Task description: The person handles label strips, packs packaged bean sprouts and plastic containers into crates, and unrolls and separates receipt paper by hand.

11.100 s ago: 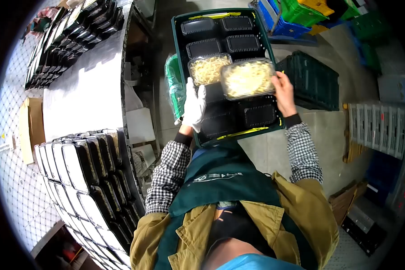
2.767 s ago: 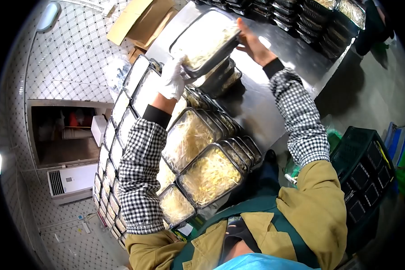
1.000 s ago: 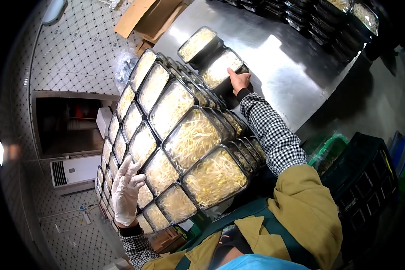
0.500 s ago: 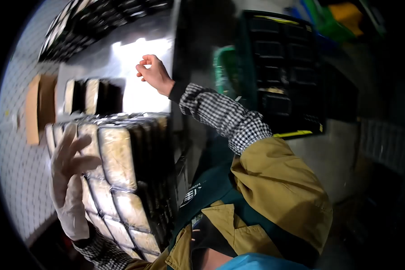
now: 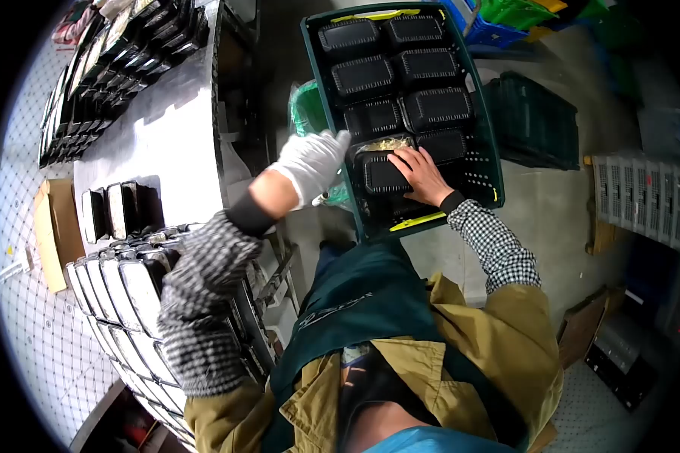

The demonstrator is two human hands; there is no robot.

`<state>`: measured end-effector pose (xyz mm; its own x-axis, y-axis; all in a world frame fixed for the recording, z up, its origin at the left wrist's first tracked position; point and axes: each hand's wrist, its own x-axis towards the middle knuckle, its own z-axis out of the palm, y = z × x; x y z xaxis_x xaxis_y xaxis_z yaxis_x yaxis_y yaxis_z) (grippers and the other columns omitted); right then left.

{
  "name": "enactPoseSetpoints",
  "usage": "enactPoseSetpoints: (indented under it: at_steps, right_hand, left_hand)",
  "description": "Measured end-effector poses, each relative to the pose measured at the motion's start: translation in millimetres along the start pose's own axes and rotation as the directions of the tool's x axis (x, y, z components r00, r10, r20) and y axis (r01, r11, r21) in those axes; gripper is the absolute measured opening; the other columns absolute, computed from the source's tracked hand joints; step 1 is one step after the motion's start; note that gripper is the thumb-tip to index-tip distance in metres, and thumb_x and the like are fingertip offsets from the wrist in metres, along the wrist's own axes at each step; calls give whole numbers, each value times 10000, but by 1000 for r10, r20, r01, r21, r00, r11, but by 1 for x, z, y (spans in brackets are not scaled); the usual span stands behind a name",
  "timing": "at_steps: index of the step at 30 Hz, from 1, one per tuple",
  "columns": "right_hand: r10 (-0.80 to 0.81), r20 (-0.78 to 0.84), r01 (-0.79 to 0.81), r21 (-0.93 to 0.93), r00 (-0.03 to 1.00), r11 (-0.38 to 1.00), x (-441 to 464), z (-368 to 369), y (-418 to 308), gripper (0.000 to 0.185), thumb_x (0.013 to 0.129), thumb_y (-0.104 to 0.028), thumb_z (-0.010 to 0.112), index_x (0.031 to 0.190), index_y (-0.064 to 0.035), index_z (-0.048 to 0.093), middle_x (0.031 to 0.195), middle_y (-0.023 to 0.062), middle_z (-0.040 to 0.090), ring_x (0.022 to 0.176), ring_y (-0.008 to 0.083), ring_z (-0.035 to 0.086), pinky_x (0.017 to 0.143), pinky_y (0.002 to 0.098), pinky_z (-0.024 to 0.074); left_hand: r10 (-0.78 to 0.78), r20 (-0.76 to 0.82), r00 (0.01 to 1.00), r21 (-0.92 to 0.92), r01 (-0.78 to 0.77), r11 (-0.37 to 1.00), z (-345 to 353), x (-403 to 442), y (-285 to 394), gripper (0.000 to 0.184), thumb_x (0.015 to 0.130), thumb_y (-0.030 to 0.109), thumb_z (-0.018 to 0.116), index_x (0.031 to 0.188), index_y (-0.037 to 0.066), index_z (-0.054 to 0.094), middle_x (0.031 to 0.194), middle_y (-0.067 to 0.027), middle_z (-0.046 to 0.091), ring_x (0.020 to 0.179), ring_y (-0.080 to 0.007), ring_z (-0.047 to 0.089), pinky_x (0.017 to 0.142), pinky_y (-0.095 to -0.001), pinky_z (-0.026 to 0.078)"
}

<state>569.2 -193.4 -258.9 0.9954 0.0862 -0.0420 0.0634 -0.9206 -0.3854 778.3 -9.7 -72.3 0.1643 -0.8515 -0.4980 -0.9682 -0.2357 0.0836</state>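
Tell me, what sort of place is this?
Maybe a food-packing room: a green crate holds black trays, pale food strands show among them, and more trays stand stacked on a table.

1. The bare right hand [image 5: 425,177] has left the air over the shiny steel table [image 5: 147,136], at 11 o'clock, for 2 o'clock, touching a black, rounded-rectangular plastic tray [image 5: 381,175] in the dark-green plastic crate [image 5: 481,162].
2. The white-gloved left hand [image 5: 310,166] has gone from 8 to 11 o'clock, by the crate's rim.
3. Since the earliest view, a short row of black-sided sprout packs [image 5: 119,211] has joined the table, at 9 o'clock.
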Motion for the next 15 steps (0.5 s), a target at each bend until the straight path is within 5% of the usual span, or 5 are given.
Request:
enactPoseSetpoints:
  at_steps: [5, 8, 12, 13, 15]
  right_hand:
    - [100, 56, -113, 616, 993, 780, 1, -39, 55, 638, 763, -307, 721, 1299, -54, 486, 1230, 150, 550, 1115, 290, 536, 972, 364, 419]
    - [-19, 688, -649, 674, 725, -353, 8, -58, 92, 532, 934, -411, 516, 1309, -35, 483, 1198, 96, 603, 1070, 165, 583, 924, 311, 458]
    - [-146, 746, -611, 398, 649, -684, 39, -10, 107, 487, 946, -444, 474, 1160, -18, 572, 1102, 104, 638, 995, 156, 592, 883, 316, 481]
    - [284, 673, -586, 736, 682, -339, 39, 7, 103, 425, 941, -370, 496, 1035, 30, 607, 1046, 140, 653, 872, 169, 644, 808, 336, 518]
    - [557, 588, -770, 617, 587, 160, 35, 16, 117, 378, 928, -293, 493, 898, 58, 629, 882, 167, 678, 705, 213, 676, 700, 379, 548]
  left_hand:
    - [-46, -141, 989, -613, -51, 789, 94, 59, 22, 1119, 603, 152, 833, 1456, 10, 123, 1468, -230, 246, 1346, -343, 301, 1094, -357, 303]
    - [-294, -209, 933, -967, -151, 207, 118, 81, 44, 1106, 648, 117, 836, 1463, 15, 95, 1469, -150, 281, 1324, -251, 332, 1079, -318, 309]
    - [-389, 141, 911, -776, -142, -615, 129, 93, 68, 527, 869, 224, 668, 1292, 4, 444, 1174, -66, 582, 1018, -158, 579, 879, -314, 480]
    - [-495, 166, 853, -737, -226, -636, 143, 99, 72, 479, 895, 233, 635, 1281, 9, 461, 1161, -64, 585, 1003, -158, 584, 869, -318, 487]
    - [-651, 90, 754, -868, -260, -422, 152, 98, 88, 460, 939, 194, 562, 1327, 1, 407, 1250, -93, 536, 1108, -162, 524, 967, -291, 414]
